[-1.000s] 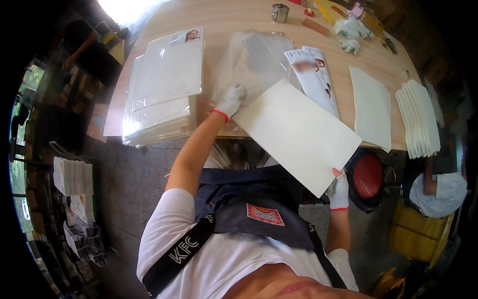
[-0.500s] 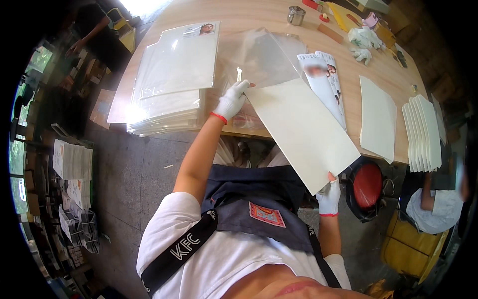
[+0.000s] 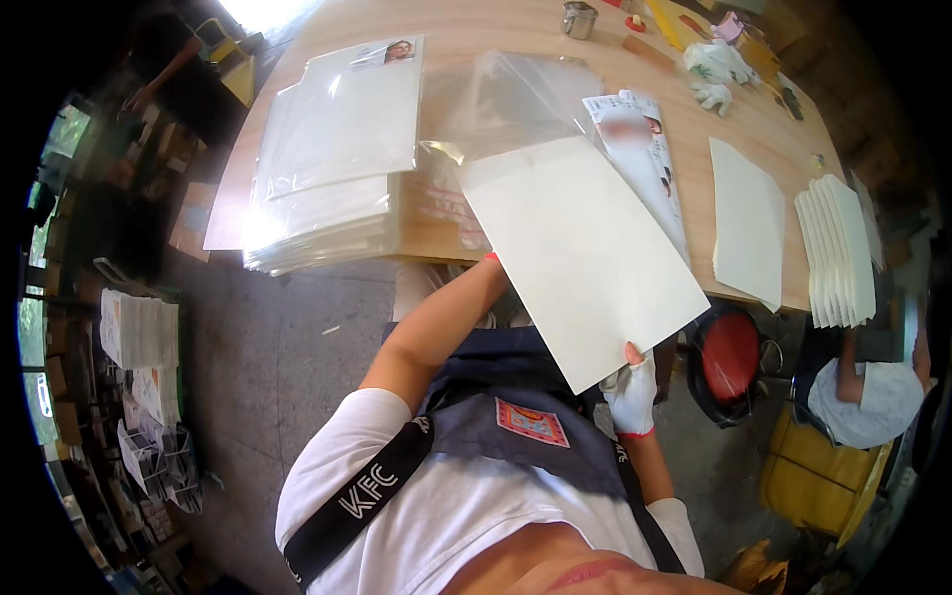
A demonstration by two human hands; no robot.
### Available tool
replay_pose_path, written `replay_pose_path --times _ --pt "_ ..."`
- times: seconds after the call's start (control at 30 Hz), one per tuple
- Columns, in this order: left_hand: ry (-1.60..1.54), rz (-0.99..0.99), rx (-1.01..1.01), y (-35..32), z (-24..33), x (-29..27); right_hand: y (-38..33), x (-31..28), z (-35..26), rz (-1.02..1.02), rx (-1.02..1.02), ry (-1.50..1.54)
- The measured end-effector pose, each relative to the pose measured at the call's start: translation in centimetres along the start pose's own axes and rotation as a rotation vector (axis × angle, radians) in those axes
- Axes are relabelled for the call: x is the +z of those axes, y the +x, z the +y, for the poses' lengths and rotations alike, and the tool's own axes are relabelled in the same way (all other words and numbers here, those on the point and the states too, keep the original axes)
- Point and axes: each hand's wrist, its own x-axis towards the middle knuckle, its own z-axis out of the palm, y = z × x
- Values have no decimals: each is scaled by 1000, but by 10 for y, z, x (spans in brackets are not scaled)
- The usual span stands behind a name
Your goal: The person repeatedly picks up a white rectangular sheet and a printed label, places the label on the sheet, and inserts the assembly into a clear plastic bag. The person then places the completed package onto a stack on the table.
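Observation:
A blank white board (image 3: pixel 585 263) slants across the near edge of the table. My right hand (image 3: pixel 632 395), in a white glove with bare fingertips, grips its lower right edge with the thumb on top. From the left, my left forearm (image 3: pixel 441 317) reaches under the board; only the glove's red cuff shows, and the fingers are hidden. Beyond the board lie clear plastic bags (image 3: pixel 526 94), partly covered by it. Folded printed sheets (image 3: pixel 640 149) with photos rest along its right side.
Bagged white boards (image 3: pixel 347 129) are stacked on the left of the table. More white boards (image 3: pixel 746 223) and a fanned pile (image 3: pixel 833 248) lie at right. A metal cup (image 3: pixel 578 20) and gloves (image 3: pixel 716 64) sit farther back. A red-seated stool (image 3: pixel 729 355) stands below; another person (image 3: pixel 868 402) is at right.
My left hand has left the board's upper left corner and gone underneath it. The board has shifted slightly left and toward me, with my right hand still on it.

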Motion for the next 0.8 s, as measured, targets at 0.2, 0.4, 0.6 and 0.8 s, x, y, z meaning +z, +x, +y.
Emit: replay_pose_path --times 0.2,0.4,0.6,0.8 --pt "40 -19 -85 -42 -55 -61 -1 -12 30 -35 270 -48" --pt "227 130 14 -93 -81 -139 62 15 86 -19 388 129" --pt "426 144 -272 -110 -27 -90 133 15 110 -185 435 227" --pt "554 279 -203 -144 32 -110 92 61 75 -455 234 -947"
